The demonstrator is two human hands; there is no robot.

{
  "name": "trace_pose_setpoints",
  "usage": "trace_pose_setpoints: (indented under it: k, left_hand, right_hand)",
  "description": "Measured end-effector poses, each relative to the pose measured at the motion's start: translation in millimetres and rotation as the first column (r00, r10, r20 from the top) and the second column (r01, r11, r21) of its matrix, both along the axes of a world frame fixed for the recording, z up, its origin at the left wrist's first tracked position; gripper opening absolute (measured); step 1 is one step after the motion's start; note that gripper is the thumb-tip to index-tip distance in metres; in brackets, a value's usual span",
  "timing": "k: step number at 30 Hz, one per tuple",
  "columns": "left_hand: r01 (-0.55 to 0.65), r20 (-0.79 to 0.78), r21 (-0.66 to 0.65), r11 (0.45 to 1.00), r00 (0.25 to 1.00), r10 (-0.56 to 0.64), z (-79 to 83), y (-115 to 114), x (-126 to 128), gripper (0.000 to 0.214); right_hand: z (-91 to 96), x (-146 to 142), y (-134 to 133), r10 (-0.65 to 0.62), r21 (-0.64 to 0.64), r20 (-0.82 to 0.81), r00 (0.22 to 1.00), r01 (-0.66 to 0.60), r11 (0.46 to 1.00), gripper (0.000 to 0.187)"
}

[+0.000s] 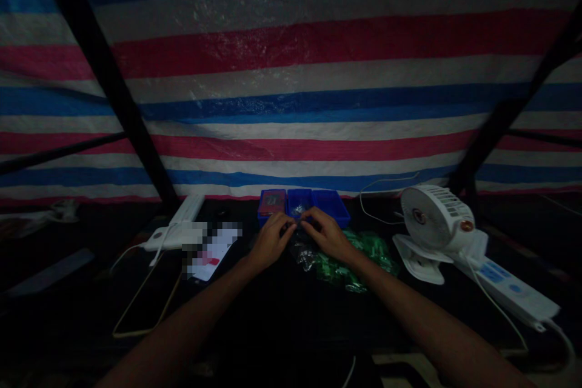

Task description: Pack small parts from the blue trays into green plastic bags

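My left hand (pixel 274 237) and my right hand (pixel 326 234) meet in front of the blue bins, thumbs and fingertips pinched close together. What they hold between them is too small and dark to make out. Just below the fingers lies a heap of shiny clear plastic bags (pixel 304 256). Several green shiny packets (pixel 375 250) are spread under and beside my right wrist. Behind my fingertips stands the middle blue bin (pixel 300 197), with some clear plastic in it. The left blue bin (pixel 262 216) holds a reddish item (pixel 273 202); the right blue bin (pixel 333 205) is at my right hand's far side.
A white clip fan (pixel 425 218) and a white power strip (pixel 513 291) stand at right. On the left are a phone (pixel 213 257), a white power bank (pixel 175 236) and a looped cable (pixel 130 334). Striped sheeting (pixel 291 148) hangs behind the dark table.
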State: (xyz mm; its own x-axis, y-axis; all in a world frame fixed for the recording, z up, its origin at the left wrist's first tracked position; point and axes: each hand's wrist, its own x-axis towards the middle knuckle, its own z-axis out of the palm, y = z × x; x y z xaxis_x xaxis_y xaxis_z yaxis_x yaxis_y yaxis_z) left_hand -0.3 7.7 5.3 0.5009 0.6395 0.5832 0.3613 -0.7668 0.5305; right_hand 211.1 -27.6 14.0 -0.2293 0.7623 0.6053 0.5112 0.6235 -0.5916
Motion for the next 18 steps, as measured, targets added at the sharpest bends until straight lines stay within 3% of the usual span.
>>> trace_pose_setpoints:
  k: [18]
  left_hand:
    - [0.027,-0.006,-0.001,1.000,1.000,-0.027,3.3,-2.5,-0.3,0.022]
  right_hand:
    - [3.9,-3.6,-3.2,0.032,0.001,0.020,0.999,-0.032,0.999,0.023]
